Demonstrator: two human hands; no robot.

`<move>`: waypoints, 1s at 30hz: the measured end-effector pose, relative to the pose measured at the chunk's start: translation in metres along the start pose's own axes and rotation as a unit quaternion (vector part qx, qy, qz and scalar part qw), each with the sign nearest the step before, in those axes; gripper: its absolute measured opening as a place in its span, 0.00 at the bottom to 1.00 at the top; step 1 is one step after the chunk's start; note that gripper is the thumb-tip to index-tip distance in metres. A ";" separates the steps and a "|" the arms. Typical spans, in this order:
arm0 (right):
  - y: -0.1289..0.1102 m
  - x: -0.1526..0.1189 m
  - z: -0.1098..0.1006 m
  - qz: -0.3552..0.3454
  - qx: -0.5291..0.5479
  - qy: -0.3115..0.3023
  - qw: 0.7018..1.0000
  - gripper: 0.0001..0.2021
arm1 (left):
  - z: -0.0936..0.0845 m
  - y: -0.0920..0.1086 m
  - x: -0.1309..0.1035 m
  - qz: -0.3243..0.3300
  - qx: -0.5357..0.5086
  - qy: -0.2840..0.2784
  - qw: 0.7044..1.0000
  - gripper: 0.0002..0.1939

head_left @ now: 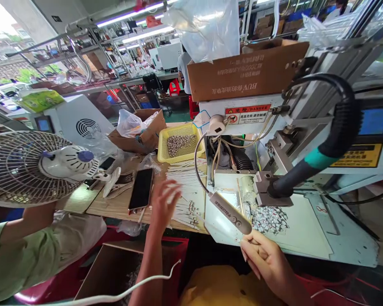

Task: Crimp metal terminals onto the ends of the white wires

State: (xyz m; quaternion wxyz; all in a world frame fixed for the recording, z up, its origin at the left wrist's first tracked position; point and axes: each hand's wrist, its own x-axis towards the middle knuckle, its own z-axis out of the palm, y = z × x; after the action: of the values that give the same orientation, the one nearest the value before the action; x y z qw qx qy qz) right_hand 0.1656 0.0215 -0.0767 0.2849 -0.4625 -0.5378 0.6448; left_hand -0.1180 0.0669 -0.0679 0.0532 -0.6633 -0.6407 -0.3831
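Observation:
My left hand point(164, 203) is over the wooden table beside the black phone point(141, 189). Its fingers are blurred but spread, with nothing visible between them. To its right lie thin white wires point(187, 187), several with small metal ends. My right hand point(264, 255) is closed in a pinch at the front edge of the machine's white plate point(309, 229). What it pinches is too small to name; a faint pale strand runs left from the fingertips. Just above them is the end of a grey bar point(231, 214) on a flexible metal neck. Small metal parts point(271, 220) are heaped behind.
A yellow basket point(163, 146) of small parts stands behind the wires, beside an open cardboard box point(156, 123). At left are a fan point(28, 168) and another person's arm point(35, 219). The machine's black hose point(344, 110) and metal block point(274, 191) overhang the right side.

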 end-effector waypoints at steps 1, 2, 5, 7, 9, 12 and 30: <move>0.001 0.001 0.001 0.003 0.004 -0.007 1.000 0.22 | -0.003 0.015 -0.008 0.063 -0.050 -0.120 0.990 0.11; 0.002 0.002 0.003 0.006 0.004 -0.016 1.000 0.22 | -0.006 0.029 -0.016 0.109 -0.088 -0.214 0.967 0.12; 0.004 0.004 0.003 0.014 -0.022 -0.048 0.999 0.21 | -0.014 0.050 -0.034 0.143 -0.121 -0.333 0.924 0.13; 0.006 0.004 -0.001 -0.006 -0.062 -0.065 0.996 0.20 | -0.020 0.041 -0.037 0.118 -0.091 -0.304 0.941 0.14; 0.009 0.005 -0.007 -0.040 -0.113 -0.070 0.990 0.18 | -0.026 0.018 -0.034 0.098 -0.049 -0.251 0.962 0.14; 0.010 0.005 -0.014 -0.065 -0.189 -0.066 0.978 0.16 | -0.028 -0.017 -0.022 0.090 0.012 -0.233 0.968 0.12; 0.021 0.001 -0.096 -0.079 -0.355 0.300 0.882 0.06 | 0.052 -0.039 0.034 0.108 -0.051 -0.137 0.983 0.09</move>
State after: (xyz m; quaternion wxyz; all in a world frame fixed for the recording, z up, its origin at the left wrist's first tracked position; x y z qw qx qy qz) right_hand 0.2549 0.0581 -0.0964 0.2995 -0.6597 -0.6543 0.2168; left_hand -0.1339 0.1304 -0.1011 -0.0281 -0.7764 -0.5465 -0.3127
